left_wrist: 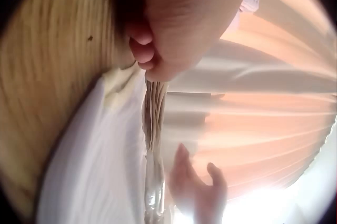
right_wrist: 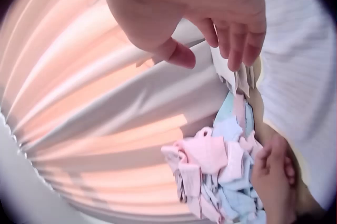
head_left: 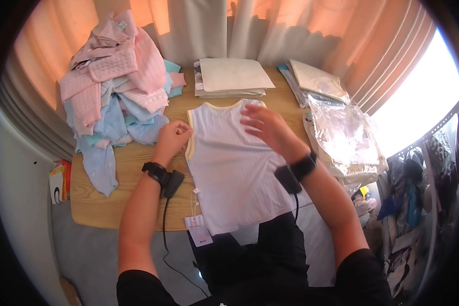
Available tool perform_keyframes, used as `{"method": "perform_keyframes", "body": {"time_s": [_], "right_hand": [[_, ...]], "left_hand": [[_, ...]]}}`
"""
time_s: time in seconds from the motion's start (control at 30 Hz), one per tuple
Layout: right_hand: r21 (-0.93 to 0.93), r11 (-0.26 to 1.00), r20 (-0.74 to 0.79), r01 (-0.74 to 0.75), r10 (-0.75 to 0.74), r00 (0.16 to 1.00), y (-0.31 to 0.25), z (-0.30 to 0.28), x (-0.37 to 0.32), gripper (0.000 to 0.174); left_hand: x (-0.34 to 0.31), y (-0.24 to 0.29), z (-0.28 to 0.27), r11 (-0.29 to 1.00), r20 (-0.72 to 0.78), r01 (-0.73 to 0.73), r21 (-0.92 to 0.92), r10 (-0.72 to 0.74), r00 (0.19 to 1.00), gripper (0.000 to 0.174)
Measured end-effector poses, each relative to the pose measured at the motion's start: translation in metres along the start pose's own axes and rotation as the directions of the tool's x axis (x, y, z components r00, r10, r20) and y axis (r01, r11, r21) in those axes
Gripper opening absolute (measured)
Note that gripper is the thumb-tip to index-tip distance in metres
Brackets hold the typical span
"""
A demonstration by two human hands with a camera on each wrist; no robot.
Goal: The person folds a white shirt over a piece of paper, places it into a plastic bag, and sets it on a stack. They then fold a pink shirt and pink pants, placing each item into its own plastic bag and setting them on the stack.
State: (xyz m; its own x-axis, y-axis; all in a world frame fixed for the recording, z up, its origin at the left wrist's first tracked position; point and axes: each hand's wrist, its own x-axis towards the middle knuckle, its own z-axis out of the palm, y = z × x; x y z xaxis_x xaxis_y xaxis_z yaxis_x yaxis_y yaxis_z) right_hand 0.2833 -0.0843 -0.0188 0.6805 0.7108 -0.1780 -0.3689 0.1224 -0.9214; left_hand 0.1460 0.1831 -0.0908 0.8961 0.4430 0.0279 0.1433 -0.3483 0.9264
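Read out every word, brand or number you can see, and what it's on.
No text is legible.
Hang tag on the sleeveless top: printed, too small to read.
White-and-orange packet, far left: dark mark, no readable word.
Clear plastic packaging, right: nothing readable.

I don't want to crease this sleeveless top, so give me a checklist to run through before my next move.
- Top wholly on the table: not ok, its hem reaches past the near edge.
- Hang tag attached: ok, its string runs to the top's side.
- Clothes pile clear of the top: ok, wood shows between them.
- Right hand holding nothing: ok, fingers spread above the top.
- Left hand free of the armhole trim: cannot tell, its fingers curl close beside it.
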Motion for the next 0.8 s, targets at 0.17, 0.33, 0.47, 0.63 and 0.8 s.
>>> {"method": "perform_keyframes", "body": {"time_s": [0.17, 0.33, 0.47, 0.63, 0.8], "right_hand": [[0.29, 0.948, 0.053, -0.131, 0.121, 0.991, -0.007, -0.013, 0.089, 0.027], [0.323, 0.943, -0.027, -0.079, 0.092, 0.995, 0.001, -0.013, 0.128, 0.032], [0.412, 0.909, -0.053, 0.058, -0.04, 0.998, 0.004, -0.02, 0.144, 0.029], [0.239, 0.959, -0.109, 0.154, -0.131, 0.985, -0.006, -0.014, 0.135, 0.026], [0.006, 0.978, -0.289, 0.211, -0.2, 0.936, -0.01, -0.034, 0.115, 0.051]], "left_hand": [[0.006, -0.016, 0.003, 0.99, -0.041, -0.115, -0.085, 0.112, 0.993, 0.018], [0.01, -0.019, 0.002, 0.983, -0.055, -0.151, -0.105, 0.146, 0.988, 0.017], [0.009, -0.02, 0.002, 0.982, -0.054, -0.151, -0.117, 0.145, 0.988, 0.017], [0.012, -0.024, 0.004, 0.976, -0.036, -0.165, -0.143, 0.161, 0.986, 0.014], [0.01, -0.021, 0.005, 0.975, -0.033, -0.177, -0.136, 0.174, 0.984, 0.015]]}}
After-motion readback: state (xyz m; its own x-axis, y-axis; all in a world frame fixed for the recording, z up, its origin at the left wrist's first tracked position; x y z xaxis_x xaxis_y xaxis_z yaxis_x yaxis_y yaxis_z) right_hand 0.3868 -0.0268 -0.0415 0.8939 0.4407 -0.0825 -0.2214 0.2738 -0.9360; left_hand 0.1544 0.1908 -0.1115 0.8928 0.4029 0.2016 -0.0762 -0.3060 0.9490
